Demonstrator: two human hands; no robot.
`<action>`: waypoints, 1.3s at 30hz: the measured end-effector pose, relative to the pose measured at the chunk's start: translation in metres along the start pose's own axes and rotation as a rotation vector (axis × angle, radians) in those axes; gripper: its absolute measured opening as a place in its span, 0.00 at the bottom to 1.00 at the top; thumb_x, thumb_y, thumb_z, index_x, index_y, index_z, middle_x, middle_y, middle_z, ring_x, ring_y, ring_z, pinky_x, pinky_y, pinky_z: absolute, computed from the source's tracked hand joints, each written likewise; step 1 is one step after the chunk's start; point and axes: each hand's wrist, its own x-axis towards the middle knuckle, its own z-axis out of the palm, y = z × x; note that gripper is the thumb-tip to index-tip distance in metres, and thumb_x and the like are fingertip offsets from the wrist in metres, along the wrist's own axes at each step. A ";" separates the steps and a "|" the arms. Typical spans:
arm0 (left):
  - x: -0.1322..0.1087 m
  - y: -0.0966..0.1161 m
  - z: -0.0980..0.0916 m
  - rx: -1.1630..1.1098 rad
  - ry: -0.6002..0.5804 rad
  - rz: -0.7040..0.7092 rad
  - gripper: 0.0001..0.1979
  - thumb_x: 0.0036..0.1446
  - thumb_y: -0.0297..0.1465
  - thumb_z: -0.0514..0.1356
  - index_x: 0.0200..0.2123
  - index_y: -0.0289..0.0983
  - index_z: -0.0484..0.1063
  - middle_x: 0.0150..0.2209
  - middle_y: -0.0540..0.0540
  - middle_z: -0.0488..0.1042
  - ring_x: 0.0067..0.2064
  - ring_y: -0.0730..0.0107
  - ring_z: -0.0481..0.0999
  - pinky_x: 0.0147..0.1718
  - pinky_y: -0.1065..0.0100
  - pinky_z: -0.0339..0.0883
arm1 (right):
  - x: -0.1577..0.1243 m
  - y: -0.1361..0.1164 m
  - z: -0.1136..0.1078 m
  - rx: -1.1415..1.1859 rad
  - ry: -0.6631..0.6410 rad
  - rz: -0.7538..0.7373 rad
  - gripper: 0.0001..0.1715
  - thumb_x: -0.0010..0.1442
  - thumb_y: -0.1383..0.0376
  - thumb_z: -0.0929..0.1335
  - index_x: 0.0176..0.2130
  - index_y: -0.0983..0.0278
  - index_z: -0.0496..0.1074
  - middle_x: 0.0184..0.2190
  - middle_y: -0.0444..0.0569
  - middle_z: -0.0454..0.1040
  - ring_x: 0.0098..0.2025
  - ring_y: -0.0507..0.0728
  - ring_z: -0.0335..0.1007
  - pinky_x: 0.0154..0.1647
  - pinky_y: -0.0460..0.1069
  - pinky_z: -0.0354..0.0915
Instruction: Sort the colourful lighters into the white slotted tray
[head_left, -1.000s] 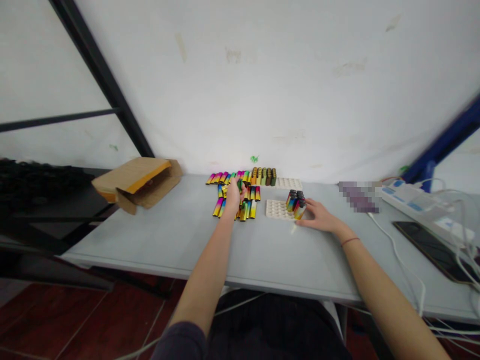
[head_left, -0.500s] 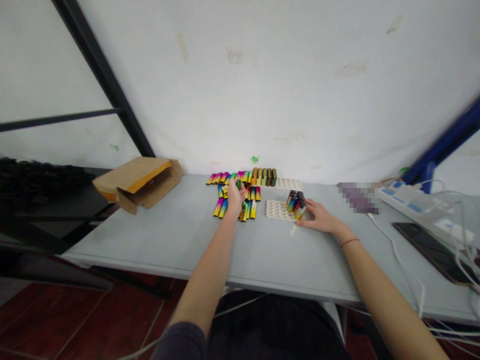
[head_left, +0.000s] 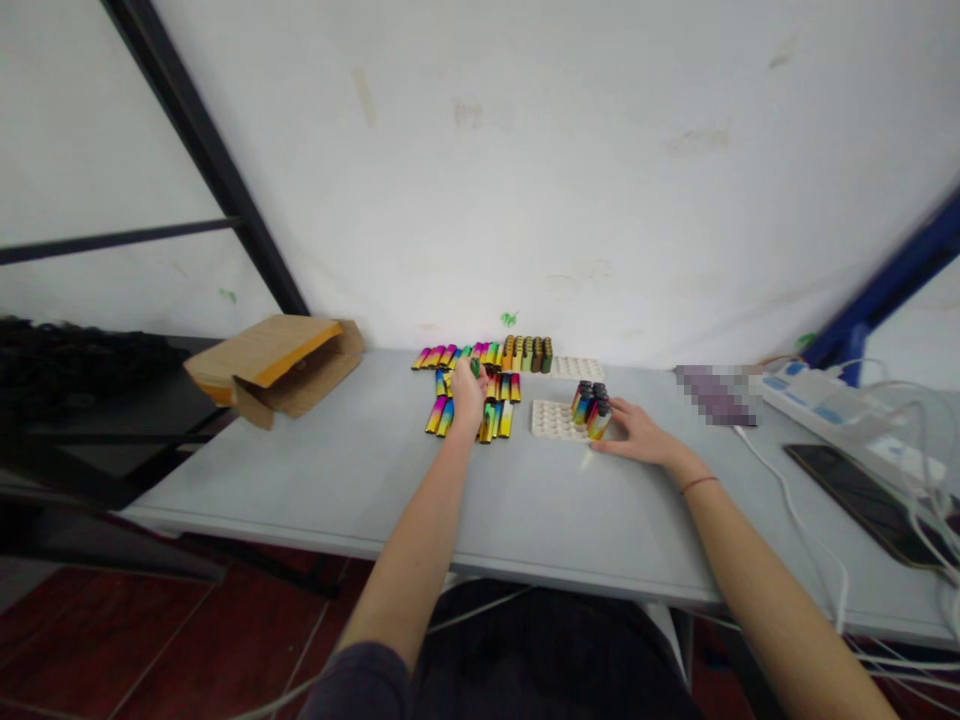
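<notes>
Two hands flank the white tray (head_left: 546,420): left hand (head_left: 469,395) fingers clenched on a light, slick lighter (head_left: 475,368), right hand (head_left: 637,438) fingers open against standing lighters (head_left: 590,405)

A box (head_left: 277,362) sits on the left end of the table (head_left: 300,450). Lots of lighters (head_left: 450,415) lie in rows in the middle. To their right is a tray (head_left: 551,420) with more lighters (head_left: 590,410) standing on it, and another tray (head_left: 577,368) is behind it. A power strip (head_left: 817,415) and a phone (head_left: 862,500) lie on the right.
</notes>
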 end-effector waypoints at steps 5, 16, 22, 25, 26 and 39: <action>-0.010 -0.004 0.005 0.144 -0.034 0.170 0.19 0.69 0.44 0.52 0.28 0.40 0.64 0.20 0.54 0.59 0.21 0.74 0.59 0.22 0.74 0.55 | -0.001 0.000 0.000 -0.001 0.007 0.004 0.49 0.55 0.37 0.73 0.66 0.58 0.72 0.68 0.61 0.68 0.68 0.79 0.64 0.69 0.73 0.60; -0.050 -0.048 0.041 0.694 -0.764 0.784 0.12 0.68 0.38 0.59 0.49 0.40 0.78 0.49 0.40 0.79 0.53 0.58 0.77 0.58 0.57 0.69 | 0.001 0.003 0.003 0.009 0.028 -0.031 0.48 0.55 0.39 0.74 0.67 0.58 0.71 0.67 0.62 0.69 0.67 0.77 0.65 0.67 0.73 0.61; -0.053 -0.059 0.043 0.741 -0.784 0.678 0.12 0.68 0.37 0.60 0.49 0.38 0.79 0.49 0.41 0.80 0.47 0.62 0.80 0.54 0.61 0.72 | 0.001 0.000 0.001 0.014 0.016 -0.031 0.48 0.56 0.39 0.74 0.66 0.60 0.71 0.67 0.63 0.69 0.67 0.78 0.65 0.67 0.73 0.61; -0.053 -0.061 0.042 0.778 -0.735 0.656 0.13 0.67 0.37 0.61 0.51 0.40 0.78 0.49 0.42 0.81 0.46 0.63 0.80 0.54 0.61 0.73 | 0.001 -0.001 0.001 0.010 0.017 -0.024 0.50 0.55 0.38 0.73 0.67 0.61 0.70 0.67 0.64 0.68 0.68 0.78 0.64 0.67 0.73 0.61; -0.053 -0.061 0.042 0.787 -0.724 0.649 0.14 0.67 0.37 0.62 0.52 0.40 0.77 0.49 0.43 0.81 0.45 0.63 0.81 0.54 0.61 0.73 | 0.001 -0.001 0.001 0.011 0.017 -0.024 0.50 0.55 0.38 0.73 0.67 0.61 0.70 0.68 0.64 0.68 0.68 0.78 0.64 0.67 0.73 0.61; -0.059 -0.050 0.042 1.026 -0.628 0.885 0.16 0.70 0.37 0.58 0.56 0.43 0.78 0.50 0.41 0.78 0.51 0.57 0.77 0.56 0.56 0.71 | 0.001 0.001 0.003 0.006 0.030 -0.006 0.50 0.54 0.38 0.75 0.66 0.61 0.71 0.67 0.64 0.69 0.68 0.78 0.64 0.68 0.74 0.60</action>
